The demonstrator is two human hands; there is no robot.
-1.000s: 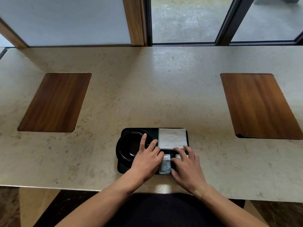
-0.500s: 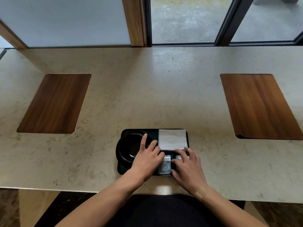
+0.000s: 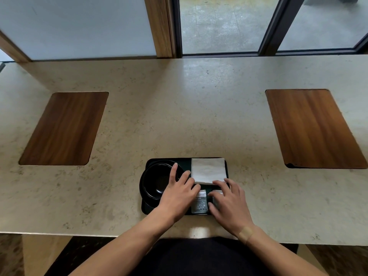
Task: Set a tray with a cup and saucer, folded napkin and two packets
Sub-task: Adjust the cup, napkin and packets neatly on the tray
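Two packets (image 3: 199,202) lie beside one napkin (image 3: 208,170) and one black cup (image 3: 157,181) on my tray (image 3: 185,161); left hand (image 3: 178,196) and right hand (image 3: 229,204) rest flat, fingers spread.

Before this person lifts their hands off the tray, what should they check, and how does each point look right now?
1. Cup on the tray's left side: ok.
2. Saucer under the cup: cannot tell, all black there.
3. Folded napkin flat at the far right: ok.
4. First packet inside the tray: ok.
5. Second packet square and inside: cannot tell, right hand covers it.
6. Left hand clear of the cup: not ok, fingers lie over its rim.
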